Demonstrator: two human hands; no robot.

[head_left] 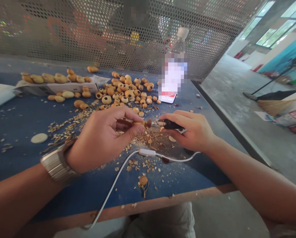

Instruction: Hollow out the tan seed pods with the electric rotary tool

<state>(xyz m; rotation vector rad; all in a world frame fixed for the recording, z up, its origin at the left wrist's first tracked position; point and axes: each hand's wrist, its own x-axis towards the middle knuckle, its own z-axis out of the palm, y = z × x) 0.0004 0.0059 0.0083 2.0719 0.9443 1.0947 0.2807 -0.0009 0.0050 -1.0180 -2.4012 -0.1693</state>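
My left hand [108,137], with a metal watch [58,163] on the wrist, pinches a small tan gourd [139,123] between thumb and fingers. At its right end is a dark reddish-brown round part [149,123]; I cannot tell whether it belongs to the gourd. My right hand [191,129] is closed around a black-handled tool [171,124] with a thin metal tip. That tip points left and meets or nearly meets the brown part. Below both hands runs a white cord [115,181] with an inline switch [147,152].
Hollowed small gourds [129,94] are heaped behind my hands. More gourds sit on a low box [66,86] at the left. A phone [171,79] leans on a plastic bottle [180,43] before a perforated metal screen [88,36]. Chips and seeds litter the blue tabletop [71,195].
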